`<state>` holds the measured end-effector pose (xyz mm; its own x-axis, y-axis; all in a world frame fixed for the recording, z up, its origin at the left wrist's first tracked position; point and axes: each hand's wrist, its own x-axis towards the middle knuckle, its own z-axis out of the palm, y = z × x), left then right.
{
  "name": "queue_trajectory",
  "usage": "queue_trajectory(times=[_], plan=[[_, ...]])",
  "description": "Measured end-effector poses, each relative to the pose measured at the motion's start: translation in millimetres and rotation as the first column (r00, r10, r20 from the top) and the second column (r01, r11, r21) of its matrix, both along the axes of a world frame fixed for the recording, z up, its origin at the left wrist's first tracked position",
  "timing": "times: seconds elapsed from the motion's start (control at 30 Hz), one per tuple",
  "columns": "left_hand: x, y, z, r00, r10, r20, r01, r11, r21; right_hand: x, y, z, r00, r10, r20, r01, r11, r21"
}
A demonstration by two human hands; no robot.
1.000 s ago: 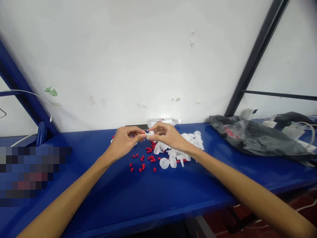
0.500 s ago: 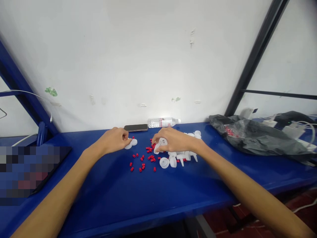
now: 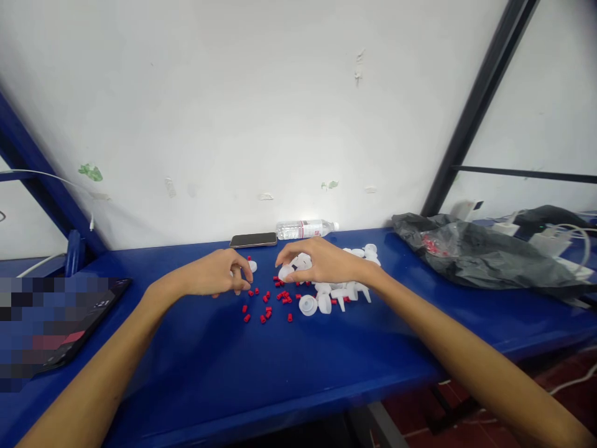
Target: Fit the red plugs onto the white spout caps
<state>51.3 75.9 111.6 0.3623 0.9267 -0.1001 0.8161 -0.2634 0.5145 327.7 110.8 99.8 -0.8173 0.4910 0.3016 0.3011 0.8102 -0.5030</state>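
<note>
Small red caps (image 3: 285, 296) lie scattered over the blue tabletop between my hands. My left hand (image 3: 221, 274) hovers low at the left edge of these caps, its fingers pointing down, parted and bent beside a red cap (image 3: 250, 293); I see nothing held in it. Partly behind those fingers sits a white round lid (image 3: 252, 266). My right hand (image 3: 317, 258) is closed around several white plastic lids (image 3: 298, 266), above more red caps. Under and beside it spreads a pile of white spout lids (image 3: 338, 292), some with pointed nozzles. One round lid (image 3: 308, 305) lies flat at the near side.
A phone (image 3: 254, 240) and a clear plastic bottle (image 3: 305, 229) lie along the wall. On the right is a black plastic bag (image 3: 485, 261) with a clear bag of red pieces (image 3: 438, 241). A partly blurred tablet-like device (image 3: 88, 323) rests at left.
My left hand has left the white lid and come nearer to me, over the red caps, its pinch loosened. My right hand has shifted slightly left, still holding the white lids.
</note>
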Motion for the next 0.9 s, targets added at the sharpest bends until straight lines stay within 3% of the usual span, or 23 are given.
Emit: queue_trajectory(times=[0.1,0.23,0.47,0.67,0.9], plan=[[0.6,-0.7,-5.7,0.997,-0.071,0.041,0.077,0.986,-0.147,-2.5,-5.6,3.4,0.994,0.002,-0.112,-0.009,0.998,-0.066],[0.8,3.1,-15.8,0.997,-0.068,0.043,0.074,0.986,-0.146,-6.0,-9.1,2.4,0.991,0.021,-0.133,-0.027,0.999,-0.04],[7.4,3.1,-14.5,0.998,-0.066,-0.018,0.065,0.996,-0.054,-9.5,-13.0,-1.7,0.984,-0.001,-0.177,-0.008,0.999,-0.05],[22.0,-5.4,-1.7,0.991,-0.047,0.124,0.029,0.99,0.137,-13.2,-9.8,-1.3,0.948,-0.017,-0.319,0.003,0.999,-0.043],[30.9,-7.5,-0.8,0.972,0.013,0.235,-0.068,0.972,0.225,-15.1,-4.0,-6.9,0.931,-0.104,-0.351,0.094,0.995,-0.044]])
